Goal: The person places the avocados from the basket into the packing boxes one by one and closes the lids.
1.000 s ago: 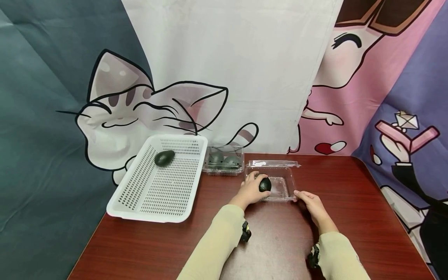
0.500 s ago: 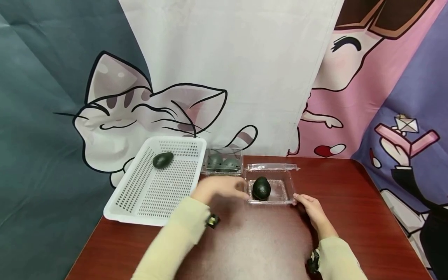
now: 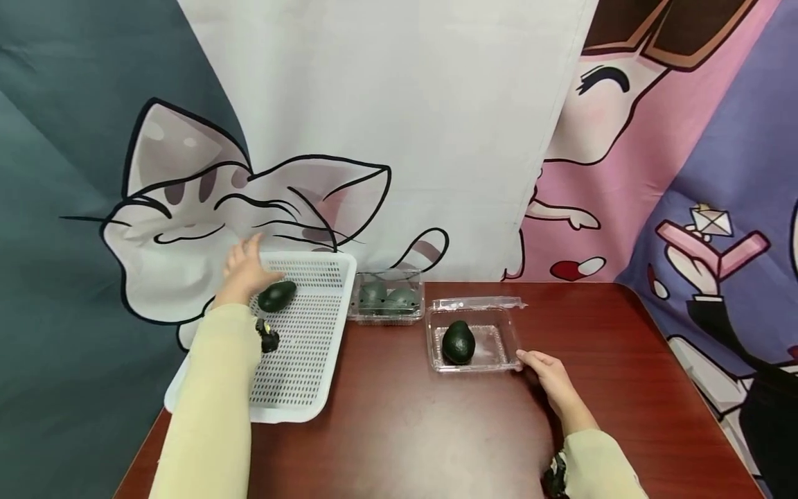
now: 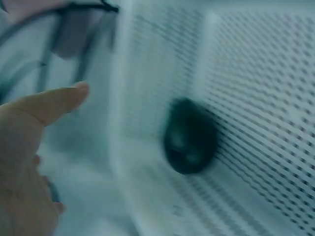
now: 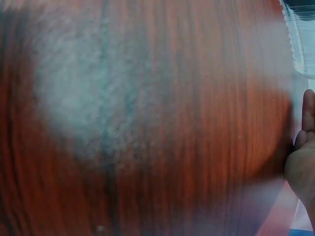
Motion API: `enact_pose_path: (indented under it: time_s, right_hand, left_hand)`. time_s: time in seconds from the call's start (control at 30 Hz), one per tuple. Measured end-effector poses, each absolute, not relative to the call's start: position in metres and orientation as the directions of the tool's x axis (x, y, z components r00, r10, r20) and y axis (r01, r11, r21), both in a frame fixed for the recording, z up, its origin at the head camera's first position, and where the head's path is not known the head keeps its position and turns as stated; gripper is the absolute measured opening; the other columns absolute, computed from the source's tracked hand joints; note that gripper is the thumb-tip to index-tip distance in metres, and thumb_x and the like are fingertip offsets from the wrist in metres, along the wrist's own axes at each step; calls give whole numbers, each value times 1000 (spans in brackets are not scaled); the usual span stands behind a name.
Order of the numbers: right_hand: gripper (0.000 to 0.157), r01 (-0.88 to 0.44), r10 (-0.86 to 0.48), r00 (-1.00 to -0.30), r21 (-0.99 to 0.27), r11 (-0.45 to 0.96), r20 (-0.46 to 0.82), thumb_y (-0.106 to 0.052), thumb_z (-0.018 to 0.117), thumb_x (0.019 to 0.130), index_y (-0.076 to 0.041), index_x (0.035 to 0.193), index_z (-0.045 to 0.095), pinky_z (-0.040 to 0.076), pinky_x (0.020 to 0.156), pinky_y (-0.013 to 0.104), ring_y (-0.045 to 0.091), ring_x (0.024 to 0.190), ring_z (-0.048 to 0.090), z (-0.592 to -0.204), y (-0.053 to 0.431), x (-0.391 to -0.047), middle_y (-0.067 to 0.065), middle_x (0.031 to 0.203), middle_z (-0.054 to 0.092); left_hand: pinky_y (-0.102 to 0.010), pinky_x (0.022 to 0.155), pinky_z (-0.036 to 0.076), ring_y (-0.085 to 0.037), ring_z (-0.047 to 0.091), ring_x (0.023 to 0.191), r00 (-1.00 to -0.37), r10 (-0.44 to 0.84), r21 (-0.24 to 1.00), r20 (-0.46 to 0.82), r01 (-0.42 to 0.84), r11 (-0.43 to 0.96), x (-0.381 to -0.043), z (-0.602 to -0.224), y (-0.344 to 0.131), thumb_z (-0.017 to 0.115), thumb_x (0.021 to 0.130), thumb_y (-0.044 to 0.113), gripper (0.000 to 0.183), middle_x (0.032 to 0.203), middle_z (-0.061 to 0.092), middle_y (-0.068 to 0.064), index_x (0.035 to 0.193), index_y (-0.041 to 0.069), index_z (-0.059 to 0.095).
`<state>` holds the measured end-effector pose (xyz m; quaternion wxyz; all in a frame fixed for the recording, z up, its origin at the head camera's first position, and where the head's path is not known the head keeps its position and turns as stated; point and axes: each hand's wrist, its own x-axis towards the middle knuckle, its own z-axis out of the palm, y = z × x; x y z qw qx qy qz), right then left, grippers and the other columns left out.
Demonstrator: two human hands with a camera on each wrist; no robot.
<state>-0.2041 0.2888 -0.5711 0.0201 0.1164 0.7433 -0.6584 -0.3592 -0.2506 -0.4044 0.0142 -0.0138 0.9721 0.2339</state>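
Note:
My left hand [image 3: 245, 272] is over the left rim of a white perforated basket [image 3: 314, 405], thumb spread from the fingers. A dark green avocado [image 3: 277, 296] lies in that basket near the hand; the left wrist view shows a gap between the hand [image 4: 29, 147] and this avocado [image 4: 191, 136]. On the table, a lidded clear plastic container [image 3: 492, 366] stands with its lid [image 3: 476, 303] folded back, and a second avocado [image 3: 458, 342] sits in its left half. My right hand [image 3: 555, 381] pinches the container's near right corner between thumb and fingers.
A closed clear plastic box [image 3: 386, 315] with avocados inside stands between the basket and the lidded container, at the table's back edge. A printed cartoon cloth [image 3: 399, 104] hangs behind the reddish-brown wooden table [image 3: 399, 430].
My left hand has let go of the avocado in the clear container and moved left to the basket. The right hand has stayed at the container's corner.

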Motion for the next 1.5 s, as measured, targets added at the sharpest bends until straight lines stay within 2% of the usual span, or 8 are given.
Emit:
enact_pose_path:
  time_s: [0.1,0.27,0.5,0.7,0.87,1.1,1.3,1.5]
  right_hand:
    - [27,202,169,-968,-976,83,-186,-31,63,87,-11,69,65,39,67,25,11,71,50,-573,287,-207,-4,68,61]
    - [25,216,168,-964,-975,49,-205,-27,63,88,-12,69,65,40,65,25,12,69,51,-573,282,-208,-3,67,62]
    - [26,217,187,-961,-975,46,-205,-24,61,89,-5,71,63,41,70,26,14,73,54,-570,285,-206,1,67,62]
    - [28,235,182,-958,-971,51,-223,-24,60,90,-5,70,63,41,69,27,16,73,53,-570,283,-207,2,67,61]
    - [28,229,195,-958,-971,68,-212,-23,60,90,-2,71,63,40,70,27,15,73,53,-571,283,-207,3,67,61]
    - [27,217,202,-959,-972,85,-197,-24,62,88,-3,71,65,40,70,26,13,73,53,-572,283,-210,1,67,62]
    - [27,242,213,-952,-967,80,-221,-26,63,87,-12,63,66,40,67,26,12,72,51,-573,283,-210,-2,68,60]
    - [29,204,191,-964,-974,95,-184,-22,63,87,-4,65,66,40,71,26,12,76,52,-574,285,-209,-1,72,61]
  left_hand:
    - [-63,102,0,-48,-9,133,-1000,-19,458,-12,-23,889,-365,-425,-262,70,80,26,98,148,-6,-28,149,13,2]
    - [-66,98,15,-56,6,128,-994,8,401,-105,-35,915,-366,-451,-274,66,83,20,87,143,3,-35,147,4,10]
    - [-69,93,20,-58,4,126,-978,61,394,-199,-23,919,-377,-470,-274,70,78,18,95,140,0,-40,147,2,6]
    - [-68,95,18,-59,8,125,-973,69,377,-219,-19,926,-380,-480,-274,73,75,18,97,138,5,-42,146,0,8]
    - [-69,91,25,-58,15,122,-942,64,354,-330,-60,933,-382,-488,-268,72,77,24,95,137,9,-41,145,-1,9]
    - [-62,89,34,-56,36,112,-925,113,380,-362,-36,924,-384,-489,-261,74,76,16,88,127,29,-44,138,-10,16]
    - [-60,92,34,-53,37,114,-915,120,376,-386,-38,926,-384,-488,-259,75,75,15,88,130,30,-41,138,-12,19]
    - [-60,92,34,-53,37,115,-913,102,386,-395,-64,920,-377,-486,-260,75,74,20,90,132,32,-39,139,-10,20]
